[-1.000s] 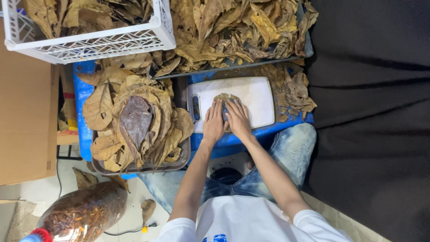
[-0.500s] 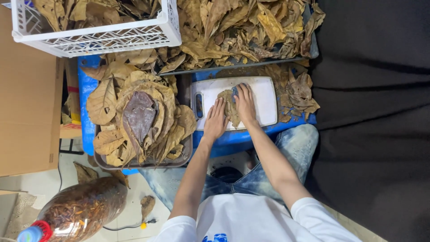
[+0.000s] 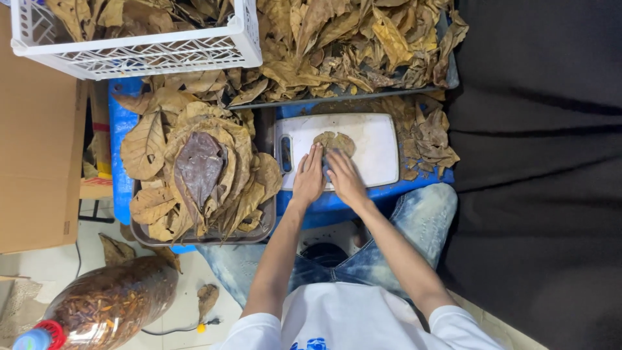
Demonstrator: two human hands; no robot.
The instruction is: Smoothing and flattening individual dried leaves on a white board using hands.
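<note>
at the far left a large clear plastic bottle with a red neck, packed with brown scraps (image 3: 110, 304), lies on the pale floor, one of its kind, and above it sits one white plastic lattice crate of dried leaves (image 3: 136, 48). beside that, one dark rectangular tray heaped with flattened brown leaves (image 3: 201, 175) rests on the blue plastic tabletop (image 3: 120, 129). next comes the single white plastic cutting board (image 3: 363, 146), where the one small crumpled brown leaf (image 3: 335, 141) lies near the middle. a second ago both hands covered that leaf with palms over it; now they have slid back toward the person, so its far half shows bare, which reads as a pressing stroke drawn across it. the left hand (image 3: 310, 178) lies flat with fingers together, tips at the leaf's near edge, holding nothing. the right hand (image 3: 343, 178) lies alongside, fingers extended and flat on the leaf's near side, something bluish under them that i cannot make out. behind the board one long tray of loose yellow-brown leaves (image 3: 363, 45) stretches, and one small heap of curled brown leaves (image 3: 431, 136) sits just right of the board, against the black cloth (image 3: 538, 162).
</note>
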